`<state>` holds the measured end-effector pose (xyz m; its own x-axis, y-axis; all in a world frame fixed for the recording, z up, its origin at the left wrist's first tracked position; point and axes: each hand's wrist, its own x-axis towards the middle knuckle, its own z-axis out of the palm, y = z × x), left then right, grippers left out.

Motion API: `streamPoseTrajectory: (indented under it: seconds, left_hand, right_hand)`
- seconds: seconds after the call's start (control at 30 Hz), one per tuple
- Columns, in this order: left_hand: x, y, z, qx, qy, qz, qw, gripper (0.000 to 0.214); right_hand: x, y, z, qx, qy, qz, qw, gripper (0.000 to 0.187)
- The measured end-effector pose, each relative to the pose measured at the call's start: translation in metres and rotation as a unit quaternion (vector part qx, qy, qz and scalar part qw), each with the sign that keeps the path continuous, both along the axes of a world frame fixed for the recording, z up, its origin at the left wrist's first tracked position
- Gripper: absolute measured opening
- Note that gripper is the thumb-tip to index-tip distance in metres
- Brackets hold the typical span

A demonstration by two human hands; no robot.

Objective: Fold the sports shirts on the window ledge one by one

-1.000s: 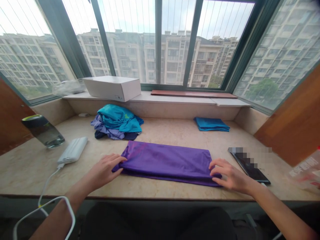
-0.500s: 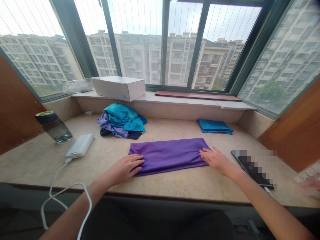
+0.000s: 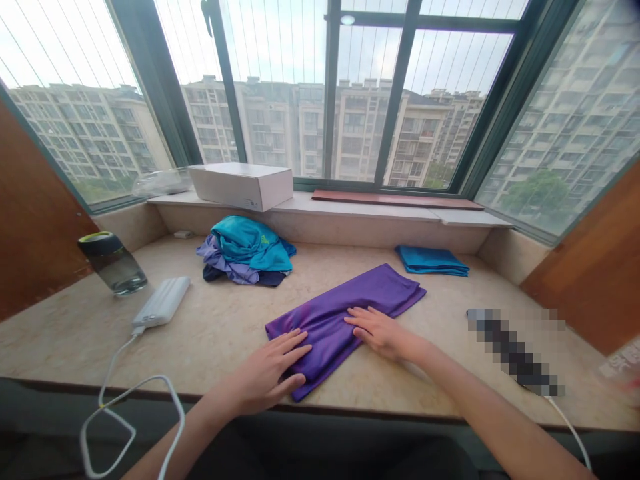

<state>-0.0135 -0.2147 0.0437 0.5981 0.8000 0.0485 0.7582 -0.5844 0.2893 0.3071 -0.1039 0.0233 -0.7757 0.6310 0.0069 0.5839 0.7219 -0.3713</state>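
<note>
A folded purple cloth (image 3: 350, 297), perhaps a garment, lies aslant on the stone counter, its far end pointing up to the right. My left hand (image 3: 273, 367) rests flat on its near left end, fingers spread. On its middle, near the front edge, lies my right hand (image 3: 377, 330), also flat with fingers apart. Beyond the cloth to the right is a folded blue cloth (image 3: 433, 261). Back left, a crumpled pile of clothes (image 3: 250, 247) in teal, lavender and dark navy sits on the counter.
At left stand a water bottle (image 3: 114, 263) and a white power bank (image 3: 163, 303) with its cable (image 3: 117, 363) hanging over the counter's edge. A pixelated dark device (image 3: 517, 353) lies at right. On the window ledge is a white box (image 3: 240, 185).
The purple cloth has turned, its left end swinging toward me and its right end away. My right hand has moved left from its right end to the middle; my left hand came nearer.
</note>
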Motion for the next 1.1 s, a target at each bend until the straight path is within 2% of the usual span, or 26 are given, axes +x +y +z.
streamPoseTrajectory:
  seconds: [0.07, 0.13, 0.23, 0.33, 0.4, 0.5, 0.57, 0.63, 0.67, 0.73, 0.8, 0.87, 1.0, 1.1]
  left_hand:
    - [0.01, 0.003, -0.005, 0.013, -0.002, 0.023, 1.0, 0.05]
    - [0.028, 0.004, -0.009, 0.029, 0.001, 0.054, 0.998, 0.054]
    - [0.059, 0.0, -0.012, 0.048, 0.004, 0.083, 0.995, 0.062]
    - [0.077, -0.011, -0.012, 0.065, -0.006, 0.064, 0.996, 0.064]
    - [0.078, -0.02, -0.013, 0.081, -0.009, 0.044, 0.996, 0.064]
    - [0.067, -0.031, -0.018, 0.114, -0.006, 0.038, 0.993, 0.066]
    - [0.059, -0.037, -0.023, 0.135, 0.002, 0.037, 0.99, 0.069]
    - [0.055, -0.042, -0.029, 0.155, 0.017, 0.02, 0.988, 0.073]
    - [0.055, -0.045, -0.031, 0.169, 0.028, 0.007, 0.985, 0.076]
    - [0.056, -0.05, -0.037, 0.212, 0.049, -0.018, 0.976, 0.073]
    - [0.058, -0.054, -0.043, 0.273, 0.063, -0.036, 0.959, 0.057]
    - [0.059, -0.057, -0.051, 0.336, 0.056, -0.044, 0.939, 0.04]
    - [0.06, -0.057, -0.058, 0.401, -0.001, -0.053, 0.914, 0.024]
    - [0.062, -0.055, -0.04, 0.399, -0.057, -0.074, 0.912, 0.025]
  right_hand:
    - [-0.008, 0.025, 0.006, 0.005, -0.029, -0.004, 1.0, 0.052]
    - [-0.021, 0.046, 0.012, 0.04, -0.06, -0.012, 0.997, 0.047]
    - [-0.041, 0.054, 0.02, 0.106, -0.071, -0.018, 0.992, 0.037]
    - [-0.045, 0.024, 0.025, 0.124, -0.015, -0.003, 0.992, 0.035]
    - [-0.035, -0.011, 0.024, 0.081, 0.02, 0.035, 0.996, 0.039]
    - [-0.008, -0.064, 0.018, 0.028, 0.012, 0.067, 0.997, 0.063]
    - [0.009, -0.088, 0.01, 0.039, -0.006, 0.072, 0.997, 0.089]
    - [0.02, -0.102, 0.001, 0.085, -0.011, 0.078, 0.993, 0.096]
    - [0.023, -0.106, -0.003, 0.12, -0.007, 0.082, 0.989, 0.089]
    - [0.027, -0.11, -0.011, 0.204, 0.017, 0.095, 0.974, 0.062]
    - [0.029, -0.112, -0.014, 0.276, 0.057, 0.112, 0.953, 0.042]
    - [0.031, -0.112, -0.013, 0.316, 0.099, 0.127, 0.935, 0.035]
    - [0.034, -0.109, -0.003, 0.294, 0.164, 0.145, 0.931, 0.028]
    - [0.035, -0.107, 0.009, 0.23, 0.215, 0.14, 0.939, 0.025]
